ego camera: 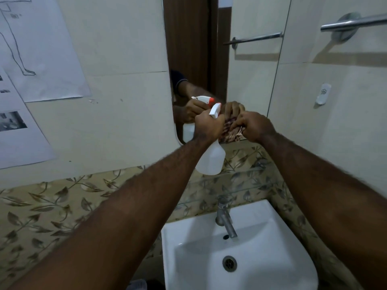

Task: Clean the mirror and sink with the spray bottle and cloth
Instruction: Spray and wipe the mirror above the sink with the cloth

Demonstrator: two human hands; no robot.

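Observation:
My left hand [208,127] grips the neck of a white spray bottle [211,159] with an orange-tipped nozzle, held upright close to the mirror [251,76]. My right hand [254,127] presses a bunched, patterned cloth [231,132] against the mirror's lower edge, right beside the bottle. Both hands and the bottle show reflected in the glass. The white sink [272,258] sits below, with a grey tap [225,218] at its back and a metal drain [229,263] in the basin.
A glass shelf [240,174] runs across the leaf-patterned tile band between mirror and sink. A metal towel bar [354,23] juts from the wall at upper right, a small white hook [323,94] below it. Paper sheets [41,59] hang on the left wall.

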